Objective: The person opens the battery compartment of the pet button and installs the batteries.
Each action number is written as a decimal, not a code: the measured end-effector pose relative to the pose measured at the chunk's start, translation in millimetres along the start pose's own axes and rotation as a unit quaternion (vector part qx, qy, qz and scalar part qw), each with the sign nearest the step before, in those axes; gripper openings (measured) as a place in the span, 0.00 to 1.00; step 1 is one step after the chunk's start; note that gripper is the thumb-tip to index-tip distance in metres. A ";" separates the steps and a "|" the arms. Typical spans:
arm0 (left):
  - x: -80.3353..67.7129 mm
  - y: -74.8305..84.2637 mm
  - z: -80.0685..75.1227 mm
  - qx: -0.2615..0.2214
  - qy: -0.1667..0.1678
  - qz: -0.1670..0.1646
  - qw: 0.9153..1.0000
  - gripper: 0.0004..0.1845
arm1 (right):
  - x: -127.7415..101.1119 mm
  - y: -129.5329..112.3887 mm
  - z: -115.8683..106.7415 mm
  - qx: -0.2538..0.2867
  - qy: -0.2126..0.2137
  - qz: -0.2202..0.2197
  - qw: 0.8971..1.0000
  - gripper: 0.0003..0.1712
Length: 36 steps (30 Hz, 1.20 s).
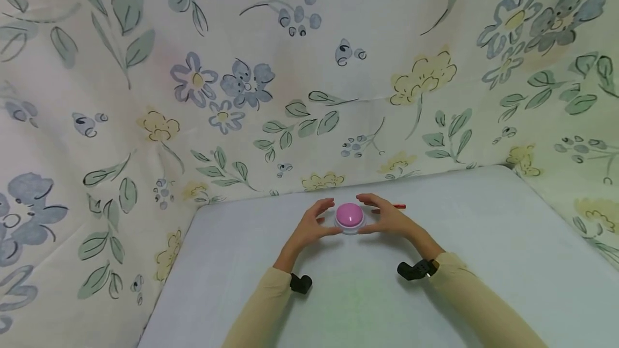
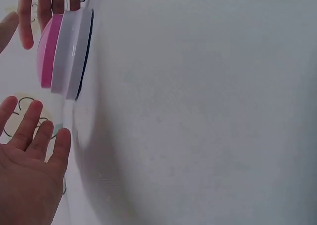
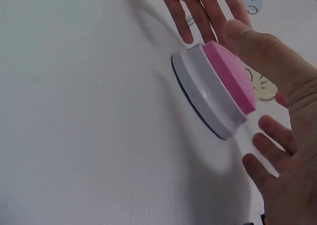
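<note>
Flanking one pink dome button (image 1: 350,216) near the tabletop's (image 1: 483,240) far edge, the left hand (image 1: 309,227) and right hand (image 1: 389,219) hover with fingers spread, gripping nothing. Judging by this, no press or lift has begun. One red pen (image 1: 399,207) lies behind.

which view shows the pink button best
The right wrist view: the pink button fills the frame, dome and white base sharp, right hand beside it. The head view shows it small between both hands; the left wrist view shows it edge-on near the left hand.
</note>
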<state>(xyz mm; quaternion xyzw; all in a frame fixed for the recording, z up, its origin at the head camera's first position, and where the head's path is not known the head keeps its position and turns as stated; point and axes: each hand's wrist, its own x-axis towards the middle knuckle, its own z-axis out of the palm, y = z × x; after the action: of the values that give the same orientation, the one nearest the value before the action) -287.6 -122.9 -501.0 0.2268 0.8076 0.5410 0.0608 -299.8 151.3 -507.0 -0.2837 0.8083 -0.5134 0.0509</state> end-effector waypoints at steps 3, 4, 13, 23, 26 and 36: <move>3.3 2.6 0.8 0.018 0.002 -0.011 1.000 0.45 | 3.8 -0.8 2.3 0.008 -0.003 0.003 1.000 0.53; 4.2 2.7 1.0 0.024 0.002 -0.017 1.000 0.45 | 4.9 -0.3 2.8 0.010 -0.003 0.004 1.000 0.53; 11.7 3.4 6.6 0.083 0.015 -0.035 0.996 0.41 | 10.1 5.4 4.9 0.011 -0.005 0.006 1.000 0.47; 18.9 2.7 16.3 0.090 0.033 -0.018 0.995 0.30 | 11.4 6.1 7.1 -0.026 -0.004 -0.016 1.000 0.38; 17.0 3.4 15.8 0.086 0.039 -0.015 0.995 0.29 | 11.5 6.7 6.8 -0.019 -0.003 -0.017 1.000 0.37; 2.8 3.1 17.9 0.046 0.048 -0.003 0.998 0.29 | -0.1 1.3 7.1 0.031 -0.013 -0.010 0.999 0.37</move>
<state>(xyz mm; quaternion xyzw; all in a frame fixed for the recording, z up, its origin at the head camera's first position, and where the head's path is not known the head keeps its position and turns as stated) -283.0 -105.7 -505.1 0.2007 0.8341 0.5136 0.0137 -297.6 146.1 -511.5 -0.2965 0.7886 -0.5348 0.0653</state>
